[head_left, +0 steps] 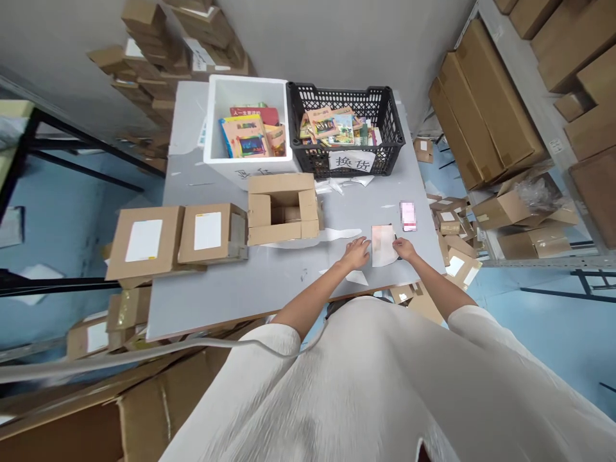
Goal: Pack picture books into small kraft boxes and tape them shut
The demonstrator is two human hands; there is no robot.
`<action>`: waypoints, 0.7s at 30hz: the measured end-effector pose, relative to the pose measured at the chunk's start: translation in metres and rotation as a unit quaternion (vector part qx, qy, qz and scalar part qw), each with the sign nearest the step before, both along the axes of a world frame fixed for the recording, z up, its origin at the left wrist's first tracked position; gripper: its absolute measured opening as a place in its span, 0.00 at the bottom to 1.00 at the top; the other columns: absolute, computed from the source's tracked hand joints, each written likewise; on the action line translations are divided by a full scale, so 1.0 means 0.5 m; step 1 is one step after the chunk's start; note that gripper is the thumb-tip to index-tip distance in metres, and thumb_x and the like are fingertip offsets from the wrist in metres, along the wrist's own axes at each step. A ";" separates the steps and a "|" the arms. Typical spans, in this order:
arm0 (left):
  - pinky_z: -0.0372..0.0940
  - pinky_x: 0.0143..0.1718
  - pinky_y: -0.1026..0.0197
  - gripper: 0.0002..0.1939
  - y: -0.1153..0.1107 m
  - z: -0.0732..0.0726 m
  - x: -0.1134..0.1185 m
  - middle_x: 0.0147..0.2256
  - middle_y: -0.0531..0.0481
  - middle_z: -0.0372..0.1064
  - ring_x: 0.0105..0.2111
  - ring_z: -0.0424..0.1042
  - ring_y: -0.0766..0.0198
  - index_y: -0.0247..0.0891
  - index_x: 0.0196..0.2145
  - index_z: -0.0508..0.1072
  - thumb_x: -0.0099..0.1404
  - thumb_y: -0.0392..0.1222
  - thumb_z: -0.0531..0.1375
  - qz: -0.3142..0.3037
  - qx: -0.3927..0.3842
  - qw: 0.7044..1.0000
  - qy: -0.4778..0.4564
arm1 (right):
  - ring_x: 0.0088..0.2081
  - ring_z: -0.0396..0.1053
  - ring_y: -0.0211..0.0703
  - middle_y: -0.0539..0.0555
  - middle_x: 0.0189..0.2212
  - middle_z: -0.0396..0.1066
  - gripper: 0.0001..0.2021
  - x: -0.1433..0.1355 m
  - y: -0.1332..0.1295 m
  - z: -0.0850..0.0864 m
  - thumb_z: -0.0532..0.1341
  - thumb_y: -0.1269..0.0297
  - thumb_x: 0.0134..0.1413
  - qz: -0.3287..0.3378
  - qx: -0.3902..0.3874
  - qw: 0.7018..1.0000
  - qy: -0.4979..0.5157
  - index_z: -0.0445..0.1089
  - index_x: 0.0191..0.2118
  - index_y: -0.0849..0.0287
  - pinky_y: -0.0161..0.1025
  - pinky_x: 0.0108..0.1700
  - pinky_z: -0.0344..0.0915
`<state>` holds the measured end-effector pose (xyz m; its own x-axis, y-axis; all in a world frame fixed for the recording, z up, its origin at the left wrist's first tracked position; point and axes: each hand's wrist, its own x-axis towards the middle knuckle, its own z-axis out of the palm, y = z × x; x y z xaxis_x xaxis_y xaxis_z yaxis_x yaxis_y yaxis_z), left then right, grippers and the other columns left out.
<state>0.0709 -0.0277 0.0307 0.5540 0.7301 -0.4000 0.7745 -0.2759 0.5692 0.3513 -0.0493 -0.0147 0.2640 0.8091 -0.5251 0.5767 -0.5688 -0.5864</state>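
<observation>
A thin pale pink and white booklet or sheet (383, 246) lies on the grey table, near its front edge. My right hand (403, 248) is closed at the booklet's right edge, thumb and fingers pinched on it. Something small and dark shows beside those fingers, too small to name. At the left side, my left hand (357, 253) rests low over the table with its fingers spread, tips close to the booklet and nothing held. A phone (408, 216) with a lit pinkish screen lies just beyond my right hand.
An open cardboard box (283, 234) stands left of my hands, beside two closed, labelled boxes (144, 240). Behind are a white foam box (212, 119) and a black crate (395, 131), both holding books. Paper scraps (341, 233) lie on the table (216, 298). Shelving (553, 260) flanks the right.
</observation>
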 end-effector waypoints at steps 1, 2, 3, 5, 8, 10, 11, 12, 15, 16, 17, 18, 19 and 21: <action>0.59 0.76 0.34 0.33 -0.007 -0.007 0.012 0.80 0.36 0.57 0.78 0.60 0.38 0.44 0.77 0.66 0.76 0.43 0.58 -0.002 -0.011 1.000 0.003 | 0.53 0.82 0.54 0.53 0.45 0.86 0.08 -0.001 -0.003 -0.005 0.66 0.65 0.55 0.008 -0.002 1.000 0.006 0.83 0.40 0.51 0.50 0.65 0.76; 0.60 0.76 0.35 0.34 -0.013 -0.013 0.023 0.79 0.36 0.58 0.77 0.61 0.38 0.43 0.77 0.66 0.76 0.43 0.58 -0.005 -0.021 1.000 0.006 | 0.54 0.82 0.54 0.53 0.46 0.86 0.09 -0.003 -0.004 -0.010 0.66 0.64 0.56 0.015 0.000 1.000 0.013 0.83 0.41 0.51 0.50 0.65 0.76; 0.61 0.76 0.36 0.34 -0.018 -0.019 0.033 0.79 0.35 0.59 0.77 0.63 0.38 0.43 0.77 0.66 0.76 0.43 0.58 -0.007 -0.029 1.000 0.009 | 0.55 0.82 0.55 0.53 0.47 0.86 0.10 -0.005 -0.005 -0.015 0.67 0.63 0.57 0.021 0.005 1.000 0.020 0.84 0.43 0.50 0.50 0.66 0.75; 0.61 0.76 0.37 0.35 -0.027 -0.029 0.049 0.78 0.35 0.60 0.76 0.64 0.39 0.43 0.77 0.66 0.75 0.44 0.58 -0.008 -0.042 0.999 0.017 | 0.59 0.81 0.56 0.54 0.51 0.86 0.13 -0.012 -0.006 -0.024 0.68 0.62 0.58 0.027 0.014 0.999 0.028 0.85 0.48 0.50 0.52 0.70 0.73; 0.62 0.75 0.39 0.35 -0.034 -0.041 0.061 0.78 0.36 0.60 0.76 0.64 0.39 0.42 0.77 0.66 0.75 0.44 0.58 -0.005 -0.054 0.998 0.027 | 0.63 0.80 0.58 0.58 0.58 0.84 0.18 -0.030 -0.003 -0.035 0.69 0.60 0.59 0.027 0.007 0.999 0.035 0.85 0.55 0.52 0.55 0.73 0.71; 0.62 0.75 0.38 0.34 -0.035 -0.049 0.062 0.78 0.35 0.60 0.76 0.64 0.38 0.41 0.77 0.65 0.76 0.44 0.58 -0.002 -0.057 0.998 0.032 | 0.63 0.80 0.60 0.60 0.60 0.83 0.21 -0.048 0.000 -0.042 0.71 0.59 0.60 0.029 -0.002 0.998 0.054 0.84 0.58 0.54 0.56 0.72 0.71; 0.62 0.75 0.38 0.34 -0.035 -0.052 0.060 0.78 0.34 0.60 0.76 0.64 0.38 0.40 0.77 0.65 0.76 0.44 0.57 0.000 -0.058 0.998 0.037 | 0.64 0.80 0.60 0.60 0.61 0.82 0.22 -0.058 0.003 -0.044 0.71 0.59 0.60 0.033 -0.002 0.997 0.069 0.83 0.59 0.54 0.57 0.72 0.71; 0.62 0.75 0.38 0.34 -0.035 -0.056 0.056 0.78 0.34 0.59 0.76 0.64 0.38 0.40 0.77 0.65 0.76 0.44 0.57 0.002 -0.059 0.997 0.043 | 0.64 0.80 0.60 0.61 0.62 0.82 0.24 -0.068 0.006 -0.047 0.72 0.58 0.60 0.037 0.002 0.996 0.086 0.83 0.61 0.55 0.57 0.72 0.71; 0.63 0.74 0.37 0.35 -0.034 -0.066 0.037 0.78 0.33 0.60 0.76 0.65 0.38 0.40 0.77 0.63 0.76 0.45 0.57 0.012 -0.064 0.996 0.059 | 0.68 0.77 0.60 0.63 0.67 0.77 0.28 -0.101 0.020 -0.051 0.73 0.57 0.61 0.048 0.020 0.991 0.121 0.80 0.66 0.55 0.57 0.75 0.68; 0.64 0.73 0.37 0.35 -0.034 -0.068 0.029 0.78 0.33 0.60 0.75 0.65 0.38 0.41 0.77 0.63 0.76 0.45 0.58 0.016 -0.064 0.996 0.061 | 0.69 0.76 0.60 0.64 0.69 0.75 0.30 -0.111 0.026 -0.051 0.73 0.57 0.61 0.050 0.027 0.990 0.125 0.79 0.67 0.55 0.56 0.76 0.66; 0.64 0.72 0.37 0.35 -0.034 -0.070 0.021 0.77 0.34 0.61 0.75 0.66 0.38 0.42 0.77 0.63 0.76 0.46 0.58 0.020 -0.064 0.996 0.061 | 0.70 0.74 0.59 0.64 0.71 0.73 0.30 -0.121 0.032 -0.050 0.73 0.57 0.61 0.053 0.036 0.990 0.127 0.78 0.68 0.55 0.56 0.77 0.65; 0.65 0.72 0.38 0.35 -0.035 -0.070 0.013 0.77 0.34 0.62 0.74 0.66 0.38 0.42 0.77 0.63 0.76 0.47 0.59 0.024 -0.063 0.996 0.061 | 0.71 0.73 0.59 0.63 0.73 0.72 0.31 -0.130 0.039 -0.048 0.72 0.57 0.62 0.054 0.044 0.989 0.130 0.77 0.69 0.55 0.55 0.78 0.64; 0.65 0.72 0.38 0.35 -0.035 -0.070 0.006 0.76 0.34 0.63 0.74 0.67 0.38 0.43 0.77 0.63 0.76 0.47 0.59 0.027 -0.062 0.996 0.060 | 0.71 0.73 0.58 0.62 0.74 0.70 0.30 -0.138 0.045 -0.045 0.72 0.57 0.62 0.056 0.052 0.988 0.135 0.77 0.69 0.55 0.54 0.78 0.64; 0.65 0.72 0.38 0.36 -0.035 -0.065 -0.005 0.76 0.32 0.63 0.73 0.67 0.37 0.41 0.78 0.61 0.76 0.47 0.59 0.039 -0.058 0.996 0.056 | 0.70 0.73 0.57 0.62 0.74 0.70 0.29 -0.156 0.055 -0.036 0.70 0.59 0.61 0.058 0.064 0.984 0.154 0.77 0.68 0.55 0.53 0.78 0.64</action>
<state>0.0683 -0.0454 -0.0016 0.4436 0.7146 -0.5408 0.8520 -0.1492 0.5018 0.2734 -0.0219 -0.0325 0.0106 0.8889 -0.4580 0.4167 -0.4203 -0.8060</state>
